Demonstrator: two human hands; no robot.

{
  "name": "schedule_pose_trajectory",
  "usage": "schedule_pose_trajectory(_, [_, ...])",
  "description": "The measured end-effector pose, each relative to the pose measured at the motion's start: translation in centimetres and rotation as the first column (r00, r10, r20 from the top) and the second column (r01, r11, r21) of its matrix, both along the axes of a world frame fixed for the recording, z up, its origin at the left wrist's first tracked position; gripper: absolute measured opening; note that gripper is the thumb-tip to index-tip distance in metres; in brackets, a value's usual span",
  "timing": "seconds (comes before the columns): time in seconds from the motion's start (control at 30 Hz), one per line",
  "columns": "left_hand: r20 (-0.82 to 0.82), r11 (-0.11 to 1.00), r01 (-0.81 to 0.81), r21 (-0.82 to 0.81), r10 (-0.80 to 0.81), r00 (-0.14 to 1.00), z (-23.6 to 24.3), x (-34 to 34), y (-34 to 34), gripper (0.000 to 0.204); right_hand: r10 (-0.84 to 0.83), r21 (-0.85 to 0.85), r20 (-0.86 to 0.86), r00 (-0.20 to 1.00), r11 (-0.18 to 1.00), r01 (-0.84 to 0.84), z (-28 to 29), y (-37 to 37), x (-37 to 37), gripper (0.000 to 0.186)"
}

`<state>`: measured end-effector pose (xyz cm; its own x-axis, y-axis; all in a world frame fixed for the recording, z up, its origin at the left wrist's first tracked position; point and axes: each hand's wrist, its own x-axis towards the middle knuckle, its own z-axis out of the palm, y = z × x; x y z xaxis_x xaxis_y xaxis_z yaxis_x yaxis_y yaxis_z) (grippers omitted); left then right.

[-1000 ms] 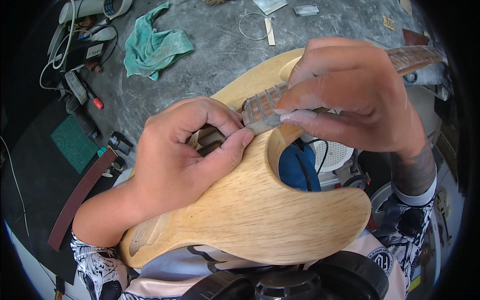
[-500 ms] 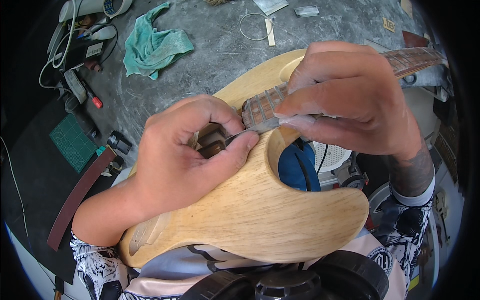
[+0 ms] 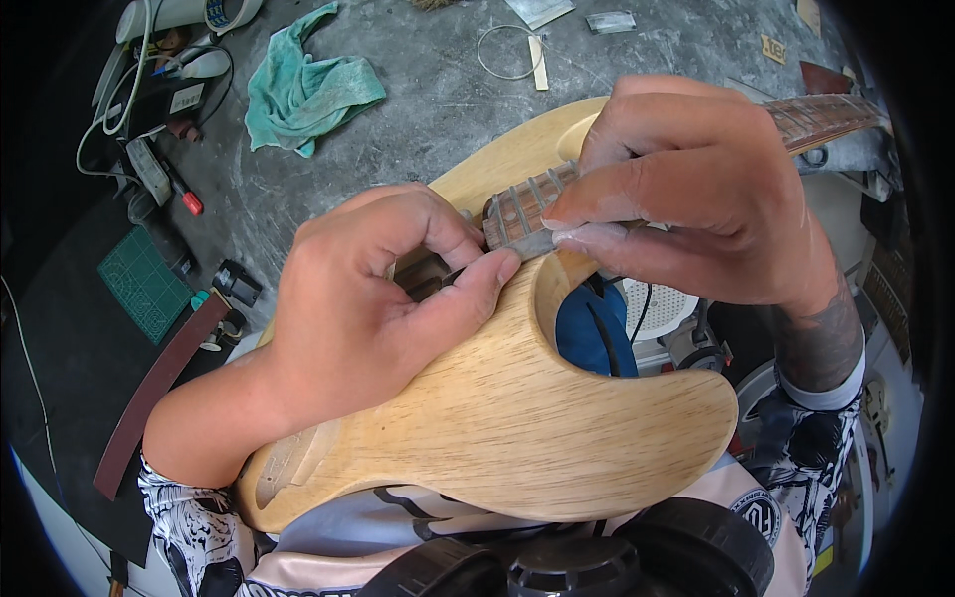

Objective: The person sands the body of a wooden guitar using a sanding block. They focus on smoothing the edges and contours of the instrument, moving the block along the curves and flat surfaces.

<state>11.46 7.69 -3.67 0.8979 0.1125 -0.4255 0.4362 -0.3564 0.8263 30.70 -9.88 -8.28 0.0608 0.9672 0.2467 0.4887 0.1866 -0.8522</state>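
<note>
So, both hands are on a thin grey strip (image 3: pixel 532 245) that lies along the near edge of the fretboard (image 3: pixel 517 211), right by its end on the guitar body (image 3: pixel 537 428). Left hand (image 3: pixel 343 289) has thumb and forefinger pinched together on one end of it, with the other fingers curled behind; can't really tell where those tips sit. Right hand (image 3: pixel 701 189) pinches farther up, thumb and fingertips clamped on the strip, with whitish dust on the skin.

The body's pale bare wood, close up against the person's shirt (image 3: pixel 338 527), with its far edge over the grey bench (image 3: pixel 428 119). The fretboard runs off to the upper right, partly hidden under the right hand. You can see dark cutouts (image 3: pixel 423 274) in the wood through the gap in the left hand.

Elsewhere, a crumpled green cloth (image 3: pixel 313 99) sits on the bench, well apart from the hands, and a wire ring (image 3: pixel 479 50) overlaps a pale stick (image 3: pixel 539 68). Over on the left there's a green cutting mat (image 3: pixel 147 284) near a long reddish-brown strip (image 3: pixel 159 398).
</note>
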Motion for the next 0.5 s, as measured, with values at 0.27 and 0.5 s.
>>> schedule_pose_trajectory(0.27, [0.019, 0.999, 0.029, 0.037, -0.03, 0.999, -0.1, 0.07, 0.13, 0.017, 0.003, -0.006, 0.01, 1.0, 1.0, -0.003, 0.01, -0.01, 0.02, 0.022])
schedule_pose_trajectory(0.5, [0.029, 1.0, 0.012, 0.01, -0.012, 1.0, -0.2, -0.01, 0.02, 0.017, 0.005, 0.012, 0.011, 1.0, 1.0, -0.005, -0.1, 0.03, -0.02, 0.023])
